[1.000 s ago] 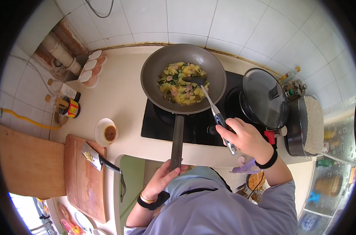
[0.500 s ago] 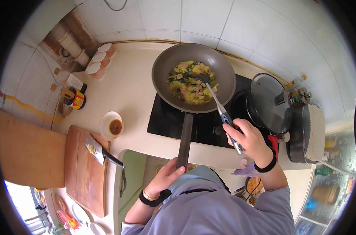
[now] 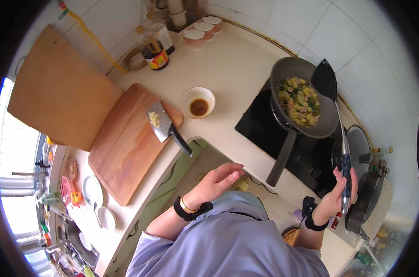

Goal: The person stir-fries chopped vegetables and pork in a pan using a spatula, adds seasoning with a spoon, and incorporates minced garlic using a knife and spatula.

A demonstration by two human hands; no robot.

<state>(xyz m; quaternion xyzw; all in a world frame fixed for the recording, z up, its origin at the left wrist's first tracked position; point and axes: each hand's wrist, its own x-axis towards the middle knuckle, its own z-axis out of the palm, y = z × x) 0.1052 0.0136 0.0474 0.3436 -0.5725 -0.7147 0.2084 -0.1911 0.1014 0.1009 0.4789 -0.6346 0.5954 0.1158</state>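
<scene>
My left hand (image 3: 218,181) hovers at the counter's front edge, left of the frying pan's handle (image 3: 281,157), with fingers loosely extended and holding nothing. My right hand (image 3: 336,194) grips a long spatula (image 3: 343,138), its black head raised over the pan's right rim. The grey frying pan (image 3: 329,111) holds food (image 3: 298,94), yellow pieces mixed with greens and pink slices, and sits on a black cooktop (image 3: 255,120). A white bowl with brown sauce (image 3: 199,106) stands left of it. A cleaver (image 3: 162,131) with chopped pale bits lies on a wooden board (image 3: 119,161).
An upright board (image 3: 57,83) leans at the left, above plates (image 3: 92,189) and a sink (image 3: 71,237). Bottles (image 3: 155,56) and white-lidded containers (image 3: 194,35) stand along the back. A lidded pot (image 3: 357,134) and a dark cooker (image 3: 364,207) are at the right. The counter's cut-out edge faces me.
My view has turned left. My left hand has let go of the pan's handle. My right hand has lifted the spatula out of the food.
</scene>
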